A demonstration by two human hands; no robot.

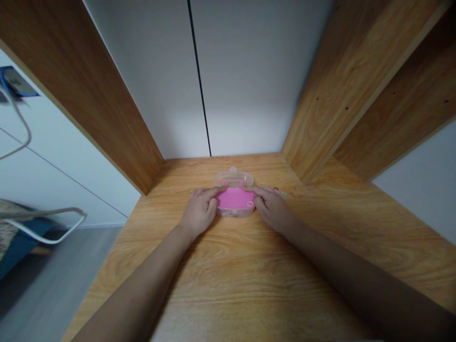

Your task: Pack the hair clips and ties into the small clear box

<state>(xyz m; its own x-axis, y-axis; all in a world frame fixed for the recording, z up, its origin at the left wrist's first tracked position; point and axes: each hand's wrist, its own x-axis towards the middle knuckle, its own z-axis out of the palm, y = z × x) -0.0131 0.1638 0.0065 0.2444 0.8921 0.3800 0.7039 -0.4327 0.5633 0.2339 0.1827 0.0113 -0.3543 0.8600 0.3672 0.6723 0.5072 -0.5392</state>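
A small clear plastic box (pixel 235 213) rests on the wooden tabletop, its see-through lid (pixel 233 179) swung back on the far side. Two small pink pieces show along the hinge edge. Filling the top of the box is a flat pink tray (pixel 233 198) with a small pale ring mark near its right end. My left hand (pixel 201 206) grips the left end, index finger along the far edge and thumb at the near side. At the right end, my right hand (pixel 272 206) holds it in much the same way. What lies beneath the tray is hidden.
A small item (pixel 280 192) with a dark loop lies just behind my right hand. Wooden panels (pixel 317 109) rise on both sides, with a white back wall (pixel 245 104) between them. White tubing (pixel 46 225) shows beyond the table's left edge.
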